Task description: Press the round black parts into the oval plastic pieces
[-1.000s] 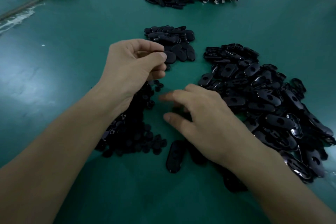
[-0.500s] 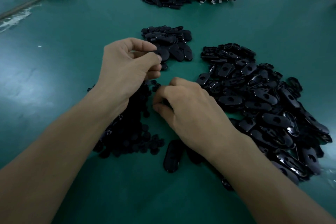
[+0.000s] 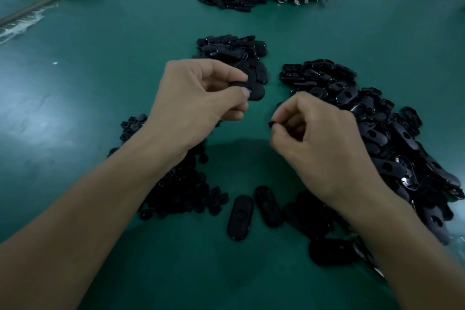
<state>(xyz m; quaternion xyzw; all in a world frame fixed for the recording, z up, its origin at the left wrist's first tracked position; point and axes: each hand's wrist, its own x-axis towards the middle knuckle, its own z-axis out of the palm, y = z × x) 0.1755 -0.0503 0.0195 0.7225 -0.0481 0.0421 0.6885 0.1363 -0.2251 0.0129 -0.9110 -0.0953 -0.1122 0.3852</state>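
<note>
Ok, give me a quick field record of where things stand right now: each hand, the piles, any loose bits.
left hand: pinches an oval piece
right hand: pinches a small round part, apart from the oval piece
round parts pile: partly hidden under the left arm
oval pieces pile: right of the right hand
small oval heap: just beyond the left hand
loose ovals: two, flat on the table
pressing: not yet done
</note>
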